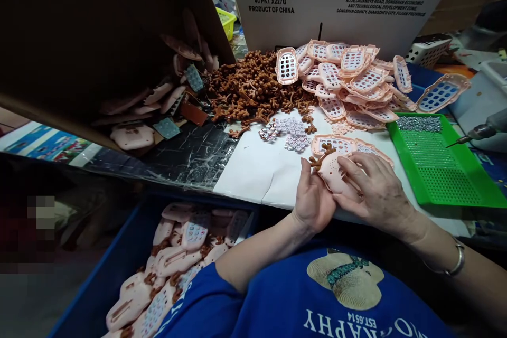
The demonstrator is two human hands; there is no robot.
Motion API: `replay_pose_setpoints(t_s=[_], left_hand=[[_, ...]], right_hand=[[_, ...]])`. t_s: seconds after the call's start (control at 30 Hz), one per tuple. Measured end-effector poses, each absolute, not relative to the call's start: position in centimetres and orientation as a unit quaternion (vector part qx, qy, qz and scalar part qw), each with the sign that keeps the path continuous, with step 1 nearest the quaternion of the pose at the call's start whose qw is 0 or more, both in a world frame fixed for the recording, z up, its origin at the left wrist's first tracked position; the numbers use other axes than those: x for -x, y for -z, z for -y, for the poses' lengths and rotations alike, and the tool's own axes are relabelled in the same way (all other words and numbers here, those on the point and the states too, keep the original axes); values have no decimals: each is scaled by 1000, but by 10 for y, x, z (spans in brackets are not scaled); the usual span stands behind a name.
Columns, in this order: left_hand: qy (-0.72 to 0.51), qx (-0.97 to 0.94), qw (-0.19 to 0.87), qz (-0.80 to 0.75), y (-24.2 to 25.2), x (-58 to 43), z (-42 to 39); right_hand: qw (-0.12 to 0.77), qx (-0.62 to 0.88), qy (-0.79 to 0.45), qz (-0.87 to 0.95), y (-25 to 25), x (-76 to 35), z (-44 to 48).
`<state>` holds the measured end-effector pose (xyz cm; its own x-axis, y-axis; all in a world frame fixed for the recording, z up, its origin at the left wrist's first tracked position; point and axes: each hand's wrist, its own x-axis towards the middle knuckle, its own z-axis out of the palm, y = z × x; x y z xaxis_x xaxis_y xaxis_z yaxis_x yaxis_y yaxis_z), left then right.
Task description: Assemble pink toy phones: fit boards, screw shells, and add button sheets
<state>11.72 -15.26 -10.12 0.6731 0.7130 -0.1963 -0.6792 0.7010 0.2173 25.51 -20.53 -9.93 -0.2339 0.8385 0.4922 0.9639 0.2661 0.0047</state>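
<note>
A pale pink rounded plastic shell with brown antlers (336, 173) is held just above the near edge of the table (198, 161). Its antlered end points forward and to the left; its long axis slants from there back toward the person's right. The grip is closed on it from both sides: the left hand (316, 206) cups it, thumb raised, while the right hand (378, 190) lays its fingers over the top, hiding part of the near end.

Just beyond the antlers lie pale pink plastic frames with oval holes (335, 143), partly covered by the right hand. Farther back are small patterned button pieces (291, 132), a brown heap of antler pieces (253, 82) and a pile of pink perforated frames (352, 76). To the right sits a green plastic tray of screws (481, 179), a metal-tipped driver (485, 128) jutting over it.
</note>
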Motion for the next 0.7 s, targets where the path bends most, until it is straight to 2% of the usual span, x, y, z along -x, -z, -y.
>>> replay_pose_setpoints(t_s=[0.13, 0.43, 0.7], left_hand=[[-380, -84, 913, -122, 103, -116, 152], [-403, -155, 883, -185, 108, -119, 158], [-431, -229, 851, -194, 115, -121, 166]], right_hand=[[213, 579, 161, 770, 104, -257, 206], [254, 585, 78, 766, 103, -252, 206], [270, 576, 123, 762, 103, -246, 208]])
